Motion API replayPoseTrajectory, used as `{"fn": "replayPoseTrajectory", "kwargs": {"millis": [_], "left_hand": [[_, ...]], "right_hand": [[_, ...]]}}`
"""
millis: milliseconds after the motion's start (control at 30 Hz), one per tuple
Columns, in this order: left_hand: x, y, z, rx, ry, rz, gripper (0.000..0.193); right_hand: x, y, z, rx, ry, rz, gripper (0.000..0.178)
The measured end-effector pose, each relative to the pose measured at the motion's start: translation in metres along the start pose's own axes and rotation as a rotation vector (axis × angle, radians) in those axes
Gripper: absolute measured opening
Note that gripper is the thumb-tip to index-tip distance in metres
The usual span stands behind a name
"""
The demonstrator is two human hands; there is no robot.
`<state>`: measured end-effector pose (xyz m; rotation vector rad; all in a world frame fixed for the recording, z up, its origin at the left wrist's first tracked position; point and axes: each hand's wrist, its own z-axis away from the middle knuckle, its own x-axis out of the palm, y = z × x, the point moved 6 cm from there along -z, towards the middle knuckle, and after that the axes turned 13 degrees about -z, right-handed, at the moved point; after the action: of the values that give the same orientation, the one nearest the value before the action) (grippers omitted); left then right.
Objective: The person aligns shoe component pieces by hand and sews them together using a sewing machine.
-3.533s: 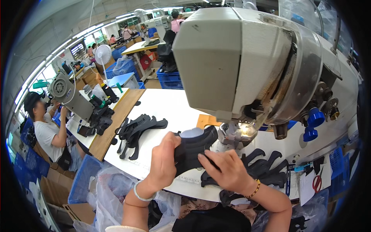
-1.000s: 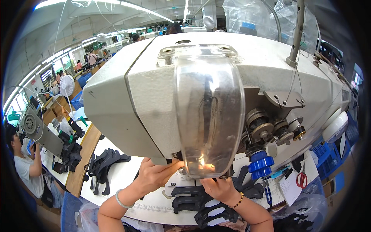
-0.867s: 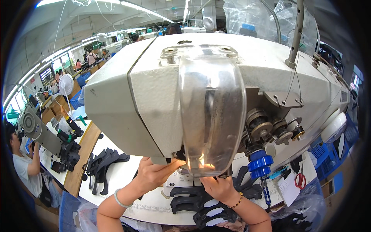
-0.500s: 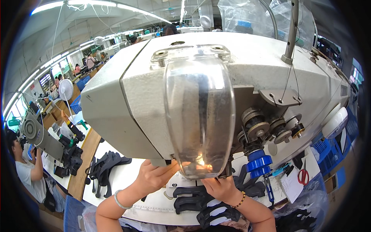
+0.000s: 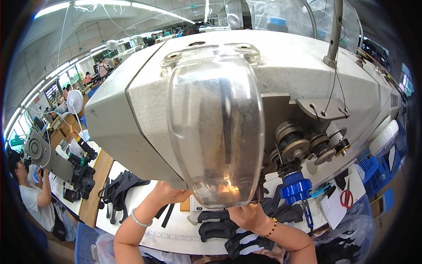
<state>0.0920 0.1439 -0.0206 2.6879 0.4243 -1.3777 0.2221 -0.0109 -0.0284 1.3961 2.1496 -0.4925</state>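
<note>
The large cream sewing machine (image 5: 118, 105) fills the view, with a clear plastic guard (image 5: 215, 132) over its front. Below the head's left end, my left hand (image 5: 169, 193) is closed, its fingertips hidden by the machine. A narrow black strip (image 5: 167, 215) hangs beside its wrist. To the right, my right hand (image 5: 248, 216) is curled shut close to the needle area, fingertips hidden behind the guard's lower edge. What either hand holds cannot be made out. Several curved black pieces (image 5: 215, 229) lie by my right hand on the white table (image 5: 176, 240).
More black pieces (image 5: 121, 189) are heaped on the table's left. Red-handled scissors (image 5: 347, 198) and a paper sheet (image 5: 333, 210) lie at the right, near a blue knob (image 5: 295, 188) on the machine. A person (image 5: 37, 198) sits at far left; blue baskets (image 5: 373, 174) stand right.
My view has shifted slightly, so the machine appears larger and further left. My left hand has drawn a little left, uncovering more of the black strip. My right hand is slightly lower.
</note>
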Motion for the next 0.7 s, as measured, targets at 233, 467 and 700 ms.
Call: {"fn": "replayPoseTrajectory", "kwargs": {"millis": [233, 467, 700], "left_hand": [[-0.018, 0.025, -0.006, 0.063, 0.129, -0.046, 0.025], [-0.023, 0.040, -0.016, 0.149, 0.308, -0.270, 0.038], [-0.065, -0.032, 0.045, -0.316, 0.382, -0.766, 0.036]], "right_hand": [[-0.002, 0.001, 0.004, 0.032, 0.016, -0.069, 0.014], [-0.014, 0.009, -0.005, 0.069, 0.171, -0.062, 0.019], [-0.065, 0.044, -0.009, 0.276, 0.090, -0.264, 0.032]]}}
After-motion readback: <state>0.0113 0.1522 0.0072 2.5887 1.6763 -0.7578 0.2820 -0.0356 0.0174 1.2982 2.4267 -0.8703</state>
